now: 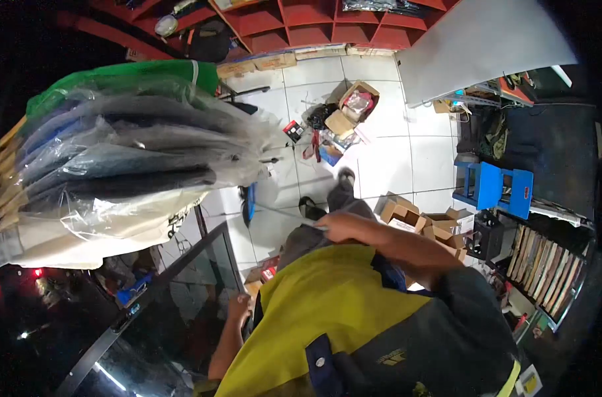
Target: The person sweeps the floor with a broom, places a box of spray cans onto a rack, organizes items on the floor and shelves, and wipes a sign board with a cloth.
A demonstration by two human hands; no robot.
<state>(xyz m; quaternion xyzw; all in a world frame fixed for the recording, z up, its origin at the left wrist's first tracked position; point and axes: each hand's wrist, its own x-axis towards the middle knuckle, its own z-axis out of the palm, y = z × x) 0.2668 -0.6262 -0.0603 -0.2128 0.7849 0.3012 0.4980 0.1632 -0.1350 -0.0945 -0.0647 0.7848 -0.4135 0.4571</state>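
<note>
My right hand (344, 227) is closed in front of my lap, around the end of a thin grey stick (289, 214). The stick points left toward the hanging garments (125, 162), which are covered in clear plastic. Its far end is hard to make out against the floor. Down at my left side, my left hand (239, 308) has curled fingers beside the dark frame of a glass case (188, 291). Whatever those fingers hold, if anything, is hidden.
Ahead on the white tiles lie an open carton (359, 100) and scattered small packages (334, 142). Several cardboard boxes (401, 210) and a blue stool (489, 185) are at right. Red shelving (311, 33) lines the back; a grey panel (486, 49) stands at the upper right.
</note>
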